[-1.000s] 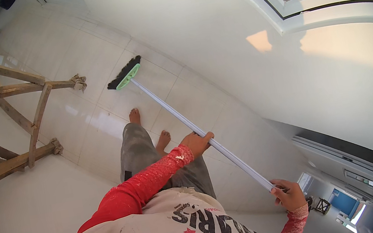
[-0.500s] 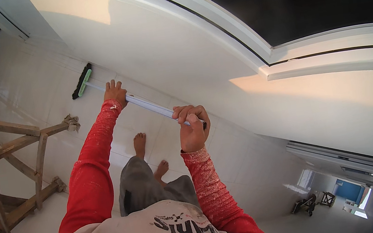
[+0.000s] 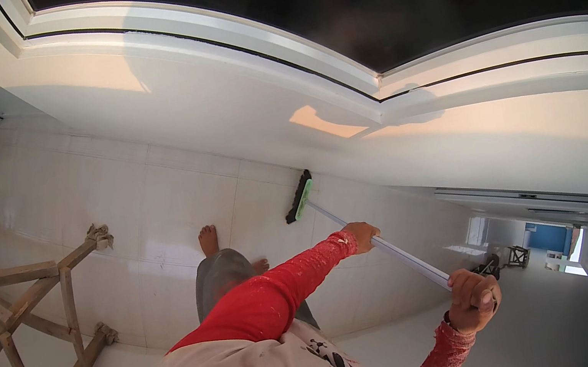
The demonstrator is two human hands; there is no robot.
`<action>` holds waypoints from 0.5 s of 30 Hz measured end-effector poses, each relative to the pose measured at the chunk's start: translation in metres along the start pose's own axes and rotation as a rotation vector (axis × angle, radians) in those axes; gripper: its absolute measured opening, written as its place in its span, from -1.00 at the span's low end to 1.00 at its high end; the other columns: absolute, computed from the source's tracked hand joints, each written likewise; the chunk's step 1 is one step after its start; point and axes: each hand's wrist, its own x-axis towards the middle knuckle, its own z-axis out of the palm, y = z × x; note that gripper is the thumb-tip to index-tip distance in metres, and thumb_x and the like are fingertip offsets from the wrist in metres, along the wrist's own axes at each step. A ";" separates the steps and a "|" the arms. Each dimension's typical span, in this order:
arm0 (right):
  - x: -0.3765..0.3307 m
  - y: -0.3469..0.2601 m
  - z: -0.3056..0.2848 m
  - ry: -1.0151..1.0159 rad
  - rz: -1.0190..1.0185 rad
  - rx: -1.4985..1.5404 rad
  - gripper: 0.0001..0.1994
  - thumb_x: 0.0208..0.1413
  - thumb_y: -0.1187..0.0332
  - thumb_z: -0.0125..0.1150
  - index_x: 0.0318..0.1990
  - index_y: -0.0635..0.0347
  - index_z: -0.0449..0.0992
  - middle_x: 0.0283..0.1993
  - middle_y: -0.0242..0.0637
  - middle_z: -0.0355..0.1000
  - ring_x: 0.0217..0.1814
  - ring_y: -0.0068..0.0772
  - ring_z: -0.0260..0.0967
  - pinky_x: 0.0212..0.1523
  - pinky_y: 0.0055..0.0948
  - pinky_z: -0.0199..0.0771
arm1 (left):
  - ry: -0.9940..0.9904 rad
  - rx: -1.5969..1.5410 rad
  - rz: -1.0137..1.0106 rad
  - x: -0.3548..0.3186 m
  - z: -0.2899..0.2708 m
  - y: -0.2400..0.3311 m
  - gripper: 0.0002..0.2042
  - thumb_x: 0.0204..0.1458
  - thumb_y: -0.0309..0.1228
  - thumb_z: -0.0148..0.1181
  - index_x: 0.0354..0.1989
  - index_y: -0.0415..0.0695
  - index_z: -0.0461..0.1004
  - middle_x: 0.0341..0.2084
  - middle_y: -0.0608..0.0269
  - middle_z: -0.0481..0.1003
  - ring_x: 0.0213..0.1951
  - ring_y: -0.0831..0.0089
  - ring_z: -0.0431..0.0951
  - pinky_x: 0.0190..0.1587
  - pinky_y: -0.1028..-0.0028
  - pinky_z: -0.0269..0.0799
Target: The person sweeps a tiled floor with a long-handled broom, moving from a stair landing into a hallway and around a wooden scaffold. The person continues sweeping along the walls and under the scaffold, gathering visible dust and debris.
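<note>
A push broom with a white pole [image 3: 411, 262] slants across the view, its green-backed head with dark bristles [image 3: 299, 196] down on the pale tiled floor close to the wall's foot. Partway along the pole, my left hand [image 3: 361, 237] is closed around it, the red sleeve dusted with white. At the pole's upper end my right hand [image 3: 474, 299] wraps it with curled fingers. My bare feet [image 3: 209, 240] stand on the tiles to the left of the broom head.
Wooden trestle frames [image 3: 30, 301] with cloth-wrapped ends stand at the left. A white wall [image 3: 219, 110] with a window ledge runs along the far side. More gear, including a small dark stand [image 3: 518, 256], is farther off at the right.
Both hands have carried the broom to the right, and its head has shifted right along the wall. The view has turned, so the trestle and window frame sit differently.
</note>
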 end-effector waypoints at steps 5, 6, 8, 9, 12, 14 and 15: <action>-0.001 -0.034 -0.040 -0.022 -0.072 0.339 -0.56 0.30 0.07 0.01 -0.60 0.04 0.16 -0.77 -0.39 0.13 -0.74 -0.45 0.11 -0.38 -0.16 0.42 | 0.060 0.183 -0.026 -0.056 -0.009 0.022 -0.85 0.04 -0.26 0.21 -0.35 -0.05 0.57 -0.50 0.17 0.57 -0.30 0.12 0.58 -0.14 0.17 0.43; -0.005 -0.024 -0.041 0.001 0.004 0.343 -0.56 0.31 0.06 -0.03 -0.59 0.05 0.16 -0.76 -0.39 0.14 -0.72 -0.44 0.12 -0.34 -0.12 0.45 | 0.096 0.203 -0.028 -0.078 -0.017 0.007 -0.86 0.04 -0.26 0.21 -0.38 -0.04 0.56 -0.54 0.21 0.56 -0.34 0.14 0.57 -0.17 0.18 0.42; -0.014 0.026 -0.029 -0.001 0.130 0.484 -0.55 0.32 0.04 -0.07 -0.59 0.06 0.18 -0.72 -0.39 0.15 -0.66 -0.39 0.16 -0.18 -0.02 0.48 | 0.205 0.281 -0.171 -0.124 -0.039 -0.036 -0.85 0.06 -0.23 0.21 -0.43 -0.01 0.53 -0.50 0.18 0.57 -0.32 0.14 0.58 -0.13 0.18 0.38; -0.023 0.060 -0.014 0.032 0.209 0.524 -0.58 0.30 0.08 -0.07 -0.58 0.08 0.20 -0.69 -0.37 0.18 -0.60 -0.35 0.20 -0.10 0.02 0.46 | 0.279 0.384 -0.219 -0.147 -0.052 -0.063 -0.90 0.03 -0.28 0.22 -0.40 0.00 0.55 -0.46 0.21 0.58 -0.29 0.17 0.58 -0.11 0.20 0.38; -0.062 0.156 0.040 -0.080 0.452 0.579 -0.64 0.27 0.17 -0.05 -0.55 0.14 0.24 -0.55 -0.31 0.22 -0.34 -0.27 0.31 0.13 0.06 0.32 | 0.428 0.587 -0.474 -0.209 -0.086 -0.141 -0.83 -0.02 -0.25 0.27 -0.49 -0.07 0.58 -0.50 0.17 0.57 -0.31 0.11 0.57 -0.14 0.18 0.41; -0.092 0.194 0.065 -0.133 0.531 0.547 -0.66 0.27 0.23 -0.06 -0.53 0.19 0.30 -0.53 -0.31 0.25 -0.27 -0.26 0.33 0.19 0.04 0.27 | 0.350 0.659 -0.640 -0.233 -0.095 -0.177 -0.85 -0.04 -0.25 0.29 -0.44 -0.04 0.61 -0.45 0.21 0.59 -0.24 0.16 0.57 -0.10 0.18 0.41; -0.101 0.205 0.058 -0.128 0.492 0.563 -0.67 0.27 0.24 -0.06 -0.53 0.20 0.32 -0.52 -0.31 0.27 -0.26 -0.26 0.34 0.21 0.04 0.26 | 0.330 0.709 -0.611 -0.233 -0.089 -0.188 -0.88 -0.06 -0.27 0.29 -0.41 -0.02 0.61 -0.42 0.22 0.59 -0.20 0.18 0.57 -0.07 0.18 0.40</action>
